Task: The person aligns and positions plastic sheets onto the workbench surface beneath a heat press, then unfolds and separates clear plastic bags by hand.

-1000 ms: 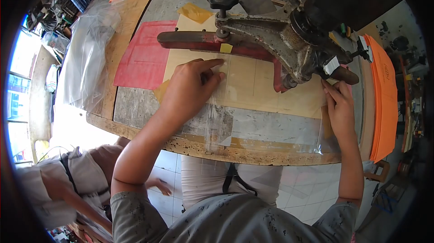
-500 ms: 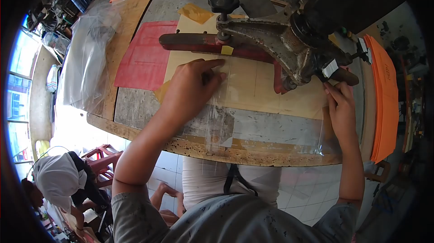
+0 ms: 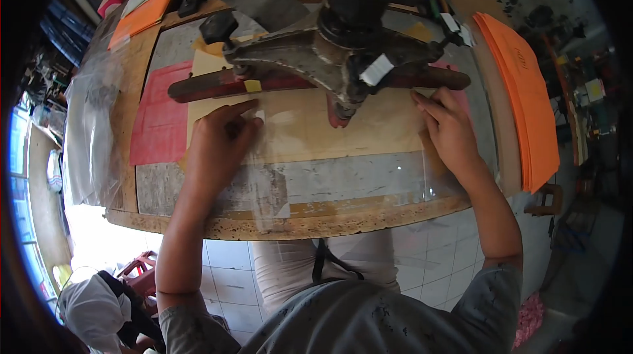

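A clear plastic sheet [image 3: 343, 189] lies across the board below a press's long bar [image 3: 290, 84], overhanging the table's near edge. My left hand [image 3: 221, 133] is at its left edge, thumb and forefinger curled on the plastic, tips just short of the bar. At the right edge, my right hand [image 3: 450, 126] pinches the sheet between bent fingers, close under the bar's right part. Beneath the plastic is a cream-coloured sheet [image 3: 310, 133], with a red sheet [image 3: 161, 110] showing at left. The sheet's far edge is hard to make out.
The heavy metal press arm [image 3: 297, 44] with its black knob [image 3: 217, 26] stands over the board. Loose clear plastic [image 3: 92, 130] is piled at left, and a stack of orange sheets [image 3: 521, 103] at right. Another person [image 3: 99, 308] is low at the left, near a red stool [image 3: 140, 271].
My view has turned to the right, so the press and table appear further left. The bar's right end now shows more fully. Both hands keep to the edges of the plastic sheet.
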Demonstrator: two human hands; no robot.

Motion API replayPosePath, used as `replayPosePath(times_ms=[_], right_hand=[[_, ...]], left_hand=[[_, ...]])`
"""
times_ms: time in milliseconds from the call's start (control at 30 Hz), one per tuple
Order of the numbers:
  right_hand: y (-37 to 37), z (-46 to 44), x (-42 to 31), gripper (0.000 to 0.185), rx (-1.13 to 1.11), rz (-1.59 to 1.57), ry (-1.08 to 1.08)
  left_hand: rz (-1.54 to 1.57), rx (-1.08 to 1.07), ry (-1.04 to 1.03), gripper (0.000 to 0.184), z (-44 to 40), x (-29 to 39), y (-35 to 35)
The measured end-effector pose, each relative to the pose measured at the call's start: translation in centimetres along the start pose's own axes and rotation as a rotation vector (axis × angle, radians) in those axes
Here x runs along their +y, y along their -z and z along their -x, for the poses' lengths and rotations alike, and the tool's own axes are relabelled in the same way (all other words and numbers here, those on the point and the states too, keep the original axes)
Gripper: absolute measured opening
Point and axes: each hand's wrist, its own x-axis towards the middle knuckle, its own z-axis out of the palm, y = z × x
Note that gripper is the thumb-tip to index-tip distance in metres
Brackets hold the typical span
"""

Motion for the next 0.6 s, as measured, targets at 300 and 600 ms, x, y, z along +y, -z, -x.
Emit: replayPosePath(times_ms=[300, 600], right_hand=[[-0.66, 0.35, 0.92, 0.032, 0.022, -0.019, 0.012], [-0.59, 0.35, 0.99, 0.034, 0.029, -0.016, 0.028]], left_hand=[[-0.011, 0.002, 0.016, 0.034, 0.09, 0.13, -0.17], [-0.022, 0.005, 0.012, 0.033, 0.10, 0.24, -0.17]])
